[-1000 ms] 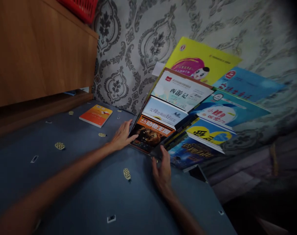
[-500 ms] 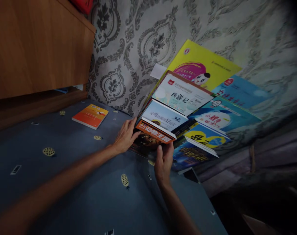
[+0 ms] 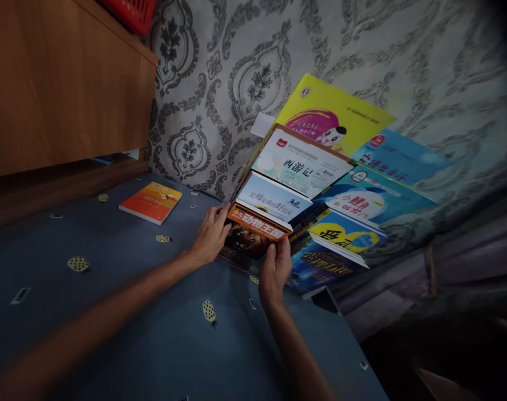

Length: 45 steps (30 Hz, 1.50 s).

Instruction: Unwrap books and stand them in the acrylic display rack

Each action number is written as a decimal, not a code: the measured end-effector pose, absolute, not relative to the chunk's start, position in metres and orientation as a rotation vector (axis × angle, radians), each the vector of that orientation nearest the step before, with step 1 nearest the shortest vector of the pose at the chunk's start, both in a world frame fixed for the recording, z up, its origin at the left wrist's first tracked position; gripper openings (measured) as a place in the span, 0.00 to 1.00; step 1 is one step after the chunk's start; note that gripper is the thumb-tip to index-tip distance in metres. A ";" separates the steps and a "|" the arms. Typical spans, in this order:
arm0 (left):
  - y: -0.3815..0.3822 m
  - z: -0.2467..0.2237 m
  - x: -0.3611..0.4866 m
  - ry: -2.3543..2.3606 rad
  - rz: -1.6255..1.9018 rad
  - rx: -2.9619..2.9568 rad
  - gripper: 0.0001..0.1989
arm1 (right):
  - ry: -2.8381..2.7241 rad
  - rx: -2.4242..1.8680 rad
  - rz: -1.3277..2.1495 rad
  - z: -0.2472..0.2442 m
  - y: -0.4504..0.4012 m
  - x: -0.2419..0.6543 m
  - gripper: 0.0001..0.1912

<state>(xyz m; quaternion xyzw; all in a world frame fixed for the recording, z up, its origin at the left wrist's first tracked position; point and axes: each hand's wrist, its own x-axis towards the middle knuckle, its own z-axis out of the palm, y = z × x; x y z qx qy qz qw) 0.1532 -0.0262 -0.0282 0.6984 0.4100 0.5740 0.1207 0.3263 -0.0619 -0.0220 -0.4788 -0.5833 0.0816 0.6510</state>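
Note:
A book with an orange title band and a dark animal picture (image 3: 249,238) leans at the front of a tiered row of books. My left hand (image 3: 211,234) grips its left edge, fingers behind and thumb at the cover. On the opposite side, my right hand (image 3: 275,272) closes around the lower right corner, thumb in front. Behind it rise a pale blue book (image 3: 274,197), a white book (image 3: 301,164) and a tall yellow book (image 3: 340,111). Just right stands a second column, with a dark blue book (image 3: 320,267) in front of a yellow-and-blue book (image 3: 347,234).
An orange book (image 3: 151,201) lies flat on the blue pineapple-print cloth (image 3: 123,312), left of my hands. A wooden cabinet (image 3: 69,83) stands at the left, with a red basket (image 3: 132,14) on top. Patterned wallpaper (image 3: 195,106) covers the wall behind the books.
The front book has tipped back toward the pale blue one, showing more of its dark cover. Both hands stay on it. The whole view has shifted slightly.

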 end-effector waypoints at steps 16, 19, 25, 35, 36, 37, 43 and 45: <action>-0.029 -0.027 0.153 1.220 1.666 2.077 0.29 | -1.393 -1.117 0.192 -0.020 -0.065 0.326 0.31; -0.033 -0.021 0.151 1.299 1.628 2.136 0.28 | -1.402 -1.140 0.163 -0.019 -0.066 0.327 0.31; -0.043 -0.001 0.143 1.545 1.468 2.252 0.15 | -1.472 -1.207 0.016 -0.024 -0.067 0.336 0.31; -0.045 0.001 0.149 1.433 1.687 1.907 0.08 | -1.514 -1.166 -0.046 -0.034 -0.074 0.336 0.29; -0.045 0.002 0.150 1.422 1.697 1.911 0.08 | -1.508 -1.156 -0.040 -0.035 -0.075 0.335 0.29; -0.044 0.003 0.150 1.413 1.708 1.915 0.08 | -1.502 -1.146 -0.036 -0.036 -0.075 0.334 0.29; -0.043 0.010 0.154 1.406 1.700 1.870 0.09 | -1.480 -1.104 0.002 -0.034 -0.076 0.328 0.28; -0.043 0.014 0.155 1.431 1.677 1.853 0.08 | -1.476 -1.094 0.021 -0.034 -0.075 0.328 0.29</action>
